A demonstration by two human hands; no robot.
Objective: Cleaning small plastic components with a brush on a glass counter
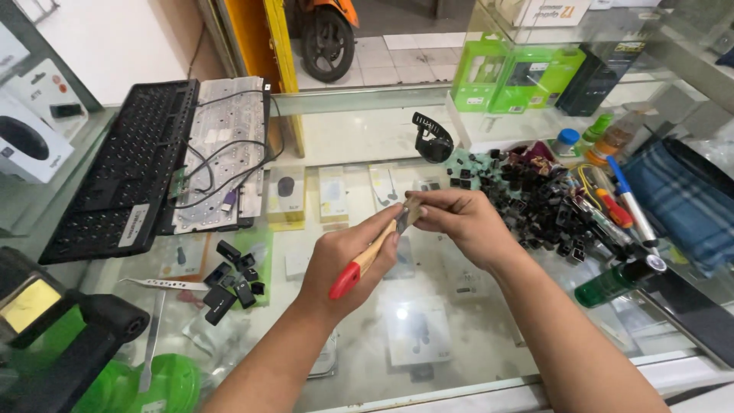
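Landmark: black keyboard frame (122,168), stripped of keys, far left on glass desk (459,336); bare circuit plate (225,153) beside it.
Right of frame: small cluster of black keycaps (233,279), tweezers (164,284) touching none.
Further right: left hand (344,264) closed around brush (367,256) with wooden handle and red end; bristles meet small part pinched by right hand (462,222).
Farthest right: big keycap pile (535,203). Judged: keys all off, cleaning mid-way.
Pinched part mostly hidden by fingers; identity unclear.
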